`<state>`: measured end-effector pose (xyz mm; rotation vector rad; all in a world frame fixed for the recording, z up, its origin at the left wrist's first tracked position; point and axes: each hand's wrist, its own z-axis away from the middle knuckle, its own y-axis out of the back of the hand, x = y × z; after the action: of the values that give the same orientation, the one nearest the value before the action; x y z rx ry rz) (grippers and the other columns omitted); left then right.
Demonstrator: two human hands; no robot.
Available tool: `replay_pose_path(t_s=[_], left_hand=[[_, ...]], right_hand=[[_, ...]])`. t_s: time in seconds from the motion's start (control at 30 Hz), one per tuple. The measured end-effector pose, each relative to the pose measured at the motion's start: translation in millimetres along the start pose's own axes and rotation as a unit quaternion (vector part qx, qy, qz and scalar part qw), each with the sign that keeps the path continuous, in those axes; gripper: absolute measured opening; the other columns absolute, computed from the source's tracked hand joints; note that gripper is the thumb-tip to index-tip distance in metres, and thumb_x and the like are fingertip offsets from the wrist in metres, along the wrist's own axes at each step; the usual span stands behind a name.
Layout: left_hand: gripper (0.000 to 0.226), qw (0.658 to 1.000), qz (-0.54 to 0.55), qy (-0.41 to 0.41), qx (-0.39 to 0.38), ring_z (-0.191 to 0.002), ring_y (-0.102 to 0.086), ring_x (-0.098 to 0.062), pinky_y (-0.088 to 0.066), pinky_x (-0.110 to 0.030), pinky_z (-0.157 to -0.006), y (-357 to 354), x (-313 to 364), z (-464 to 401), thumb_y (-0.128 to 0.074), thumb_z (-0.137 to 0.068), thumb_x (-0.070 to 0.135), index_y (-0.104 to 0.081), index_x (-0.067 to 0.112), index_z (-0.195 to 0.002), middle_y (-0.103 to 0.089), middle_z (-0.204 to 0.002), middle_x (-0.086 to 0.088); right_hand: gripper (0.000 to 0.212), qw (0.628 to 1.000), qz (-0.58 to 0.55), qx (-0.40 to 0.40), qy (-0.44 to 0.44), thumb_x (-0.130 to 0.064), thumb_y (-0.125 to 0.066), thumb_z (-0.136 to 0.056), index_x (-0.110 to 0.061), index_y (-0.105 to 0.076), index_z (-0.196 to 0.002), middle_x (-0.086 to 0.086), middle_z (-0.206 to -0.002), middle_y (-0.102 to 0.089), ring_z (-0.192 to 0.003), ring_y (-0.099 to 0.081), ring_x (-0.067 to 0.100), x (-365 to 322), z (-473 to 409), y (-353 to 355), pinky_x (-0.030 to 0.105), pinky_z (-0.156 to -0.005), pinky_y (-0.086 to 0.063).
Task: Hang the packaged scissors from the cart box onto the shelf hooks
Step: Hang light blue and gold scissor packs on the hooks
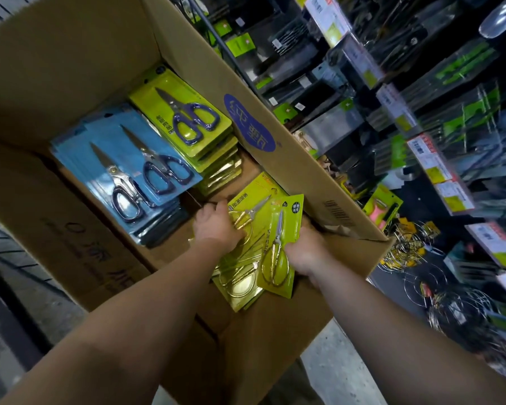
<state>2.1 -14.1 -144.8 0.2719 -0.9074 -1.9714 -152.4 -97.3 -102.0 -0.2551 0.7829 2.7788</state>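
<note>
Your right hand (303,252) pinches 1 gold-handled scissors pack (279,244); left hand (216,226) presses flat on the stack beside it in the cart box (275,118). Nothing hung yet; most packs remain.

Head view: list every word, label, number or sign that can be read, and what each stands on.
Blue oval logo on the brown cardboard box: characters upside down, not legible.
Barcode on the same box wall: digits too small.
Dark print on the left box flap: blurred.
Yellow-green gold-handled scissors card held in the right hand: print too small.
White-and-red shelf price tags: blurred.
</note>
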Motion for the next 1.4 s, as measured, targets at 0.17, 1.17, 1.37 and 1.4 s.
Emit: replay_pose_path(t_s=[0.17, 1.17, 1.37, 1.4], left_hand=[[0.07, 0.995, 0.085, 0.043, -0.004, -0.114, -0.052, -0.028, -0.047, -0.043, -0.1, 12.1, -1.0, 19.8, -0.078, -0.079, 0.029, -0.037, 0.015, -0.134, -0.053, -0.12, -0.008], [0.041, 0.847, 0.518, -0.033, 0.118, -0.098, -0.06, -0.021, -0.047, -0.035, -0.083, 100.9, 27.8, 224.6, -0.064, -0.093, 0.038, -0.053, 0.01, -0.121, -0.062, -0.115, -0.005], [0.079, 0.855, 0.504, -0.082, 0.088, -0.137, -0.041, -0.032, -0.035, -0.044, -0.111, 92.5, 13.1, 250.5, -0.064, -0.091, 0.047, -0.032, 0.007, -0.151, -0.038, -0.154, -0.013], [0.08, 0.855, 0.504, -0.089, 0.082, -0.136, -0.043, -0.032, -0.036, -0.045, -0.112, 90.5, 10.4, 255.7, -0.066, -0.089, 0.049, -0.034, 0.008, -0.151, -0.04, -0.153, -0.013]], right_hand=[[0.021, 0.996, -0.083, -0.026, 0.019, -0.012, -0.052, -0.085, -0.01, -0.067, -0.099, 0.012, -0.097, -0.07, -0.087, -0.066, 0.036, -2.9, 9.3, 2.9, 0.045, -0.072, -0.057], [0.014, 0.887, -0.394, -0.037, 0.237, -0.014, -0.07, -0.089, -0.013, -0.069, -0.102, 0.009, -0.1, -0.075, -0.092, -0.071, 0.028, 12.0, 167.3, 117.3, 0.048, -0.085, -0.057], [0.02, 0.886, -0.402, 0.041, 0.225, -0.022, -0.073, -0.087, -0.017, -0.067, -0.106, 0.006, -0.098, -0.076, -0.088, -0.073, 0.027, 46.8, 205.3, 91.4, 0.052, -0.082, -0.058], [0.021, 0.885, -0.408, 0.053, 0.218, -0.022, -0.072, -0.088, -0.016, -0.067, -0.108, 0.006, -0.098, -0.075, -0.087, -0.073, 0.027, 53.1, 213.0, 85.0, 0.051, -0.081, -0.059]])
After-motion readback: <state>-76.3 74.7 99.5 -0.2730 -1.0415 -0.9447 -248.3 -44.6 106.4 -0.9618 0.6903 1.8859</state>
